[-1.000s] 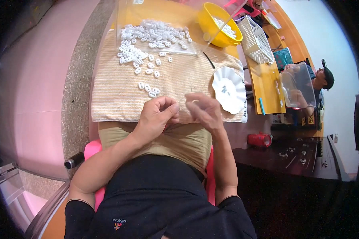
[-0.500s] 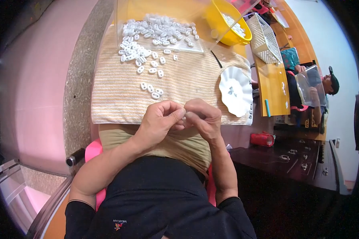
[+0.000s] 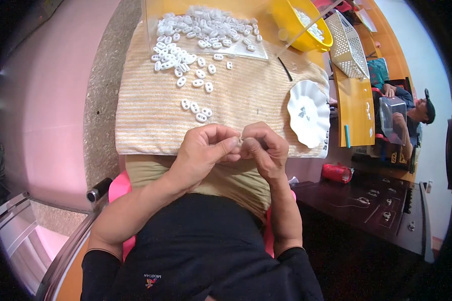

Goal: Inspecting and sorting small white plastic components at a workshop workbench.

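Observation:
My left hand (image 3: 206, 149) and my right hand (image 3: 265, 149) meet just above the near edge of a striped towel (image 3: 256, 100), each closed in a pinch. Whatever sits between the fingertips is too small and covered to make out. Beyond my left hand lies a small group of white oval pieces (image 3: 196, 110), each with two holes. Farther off, many more of these pieces (image 3: 201, 32) are heaped on and in front of a clear plastic tray (image 3: 258, 52). To the right of my right hand a white scalloped dish (image 3: 311, 131) holds a few small dark bits (image 3: 304, 111).
A thin black stick (image 3: 285, 69) lies on the towel. At the far right stand a yellow basin (image 3: 286, 25) with white pieces inside and a white perforated basket (image 3: 345, 47). Another person (image 3: 412, 113) sits beyond with a clear box (image 3: 392, 118). A red packet (image 3: 337, 172) rests at the right.
The whole scene has shifted slightly right in view. My right hand has moved a little away from the left, and its fingers have turned slightly; both remain pinched.

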Action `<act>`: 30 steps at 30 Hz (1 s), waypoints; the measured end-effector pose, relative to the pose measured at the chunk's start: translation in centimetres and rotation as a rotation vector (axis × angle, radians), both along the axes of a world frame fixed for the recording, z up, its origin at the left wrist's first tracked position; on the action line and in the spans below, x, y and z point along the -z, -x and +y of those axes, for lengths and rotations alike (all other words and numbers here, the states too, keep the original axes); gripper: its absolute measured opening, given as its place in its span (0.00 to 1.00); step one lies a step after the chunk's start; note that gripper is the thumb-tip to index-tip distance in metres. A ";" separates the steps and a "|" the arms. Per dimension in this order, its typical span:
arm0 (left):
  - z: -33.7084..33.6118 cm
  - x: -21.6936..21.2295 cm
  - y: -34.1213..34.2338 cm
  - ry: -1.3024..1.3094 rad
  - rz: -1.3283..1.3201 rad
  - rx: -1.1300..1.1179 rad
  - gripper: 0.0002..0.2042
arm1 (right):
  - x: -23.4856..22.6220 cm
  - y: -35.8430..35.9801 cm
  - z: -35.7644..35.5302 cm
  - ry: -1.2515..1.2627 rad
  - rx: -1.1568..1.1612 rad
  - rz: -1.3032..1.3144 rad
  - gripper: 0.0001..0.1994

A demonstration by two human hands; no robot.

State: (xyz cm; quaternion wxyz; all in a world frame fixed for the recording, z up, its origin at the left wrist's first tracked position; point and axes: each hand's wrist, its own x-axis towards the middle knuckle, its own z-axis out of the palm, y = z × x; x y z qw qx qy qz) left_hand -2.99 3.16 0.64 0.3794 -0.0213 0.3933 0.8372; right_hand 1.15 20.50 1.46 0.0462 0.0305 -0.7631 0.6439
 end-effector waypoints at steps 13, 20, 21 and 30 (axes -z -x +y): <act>-0.2 0.2 0.4 -0.026 -0.097 -0.045 0.10 | 1.2 0.0 0.6 0.248 -0.006 -0.211 0.04; -0.2 0.2 0.6 0.005 -0.092 -0.020 0.09 | 1.3 0.1 0.4 0.207 -0.023 -0.216 0.04; -0.2 0.2 0.6 0.003 -0.084 -0.016 0.09 | 1.3 0.2 0.5 0.208 -0.022 -0.218 0.04; -0.1 0.3 0.4 0.027 -0.023 -0.032 0.09 | 1.1 0.2 0.4 0.170 -0.039 -0.223 0.04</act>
